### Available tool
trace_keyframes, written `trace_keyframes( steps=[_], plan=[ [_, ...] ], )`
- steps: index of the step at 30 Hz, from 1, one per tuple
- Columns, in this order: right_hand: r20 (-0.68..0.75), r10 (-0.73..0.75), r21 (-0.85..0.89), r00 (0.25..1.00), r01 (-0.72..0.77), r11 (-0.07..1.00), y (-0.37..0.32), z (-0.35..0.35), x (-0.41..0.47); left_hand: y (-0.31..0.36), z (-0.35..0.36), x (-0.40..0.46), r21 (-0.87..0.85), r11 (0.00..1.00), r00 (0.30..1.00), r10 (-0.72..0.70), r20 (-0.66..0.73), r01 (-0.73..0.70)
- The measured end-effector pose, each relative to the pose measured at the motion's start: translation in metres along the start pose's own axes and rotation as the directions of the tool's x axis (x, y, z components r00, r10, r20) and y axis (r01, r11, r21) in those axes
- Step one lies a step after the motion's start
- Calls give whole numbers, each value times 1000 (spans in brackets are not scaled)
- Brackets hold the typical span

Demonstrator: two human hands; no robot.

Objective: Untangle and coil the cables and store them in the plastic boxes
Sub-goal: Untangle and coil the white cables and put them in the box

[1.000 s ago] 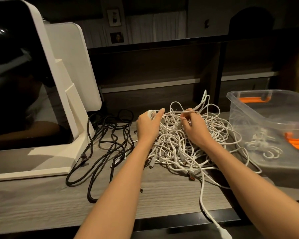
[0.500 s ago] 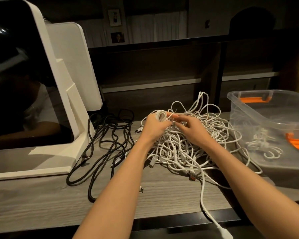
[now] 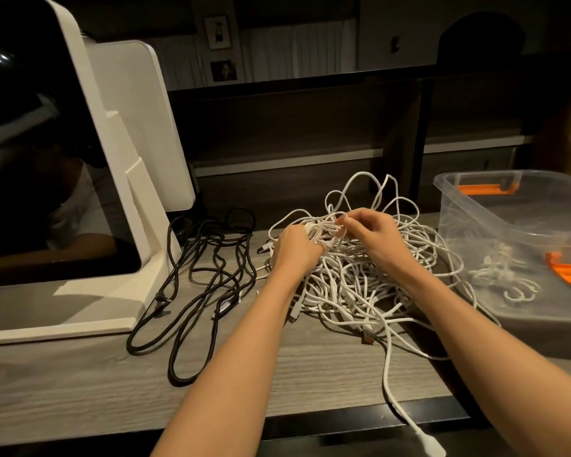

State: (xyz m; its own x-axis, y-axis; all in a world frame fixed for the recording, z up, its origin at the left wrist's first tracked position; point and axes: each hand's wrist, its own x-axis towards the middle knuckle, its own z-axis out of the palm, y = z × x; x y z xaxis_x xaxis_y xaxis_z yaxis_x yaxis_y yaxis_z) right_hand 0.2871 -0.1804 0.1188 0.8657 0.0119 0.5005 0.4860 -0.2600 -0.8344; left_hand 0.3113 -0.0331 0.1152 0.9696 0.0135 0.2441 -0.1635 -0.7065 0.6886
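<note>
Both hands deep in the white tangle [image 3: 353, 285] on the desk [image 3: 80, 384], box [image 3: 475, 206] waiting at right. Left hand [image 3: 295, 250] curled round a small coil [image 3: 314, 230], fingers clamped on its loops. Right hand [image 3: 373, 235] pinching one strand at the coil's top, fingertips together. Best kept slow here: feed slack toward the coil, never yank, follow one strand out of the knot. Black cables [image 3: 195, 291] lying loose at left, untouched. No readable brand, label or writing anywhere.

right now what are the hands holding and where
Left hand grips a small coil of white cable atop the tangled white cable pile; right hand pinches a strand beside it.
</note>
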Motion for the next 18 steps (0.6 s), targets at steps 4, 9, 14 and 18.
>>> trace_keyframes(
  steps=[4,9,14,18],
  plan=[
    [47,38,99,998,-42,994,-4,-3,0,1,3,0,46,999,997,29,-73,-25],
    [24,83,219,996,-87,972,-4,-7,0,4,3,-3,116,988,984,119,-136,-104],
    [4,64,251,998,-63,966,-5,-5,-2,3,-7,-2,266,962,998,68,2,-66],
    [32,30,215,999,-36,976,-5,-2,-1,-1,-9,0,284,956,995,49,91,-73]
  ],
)
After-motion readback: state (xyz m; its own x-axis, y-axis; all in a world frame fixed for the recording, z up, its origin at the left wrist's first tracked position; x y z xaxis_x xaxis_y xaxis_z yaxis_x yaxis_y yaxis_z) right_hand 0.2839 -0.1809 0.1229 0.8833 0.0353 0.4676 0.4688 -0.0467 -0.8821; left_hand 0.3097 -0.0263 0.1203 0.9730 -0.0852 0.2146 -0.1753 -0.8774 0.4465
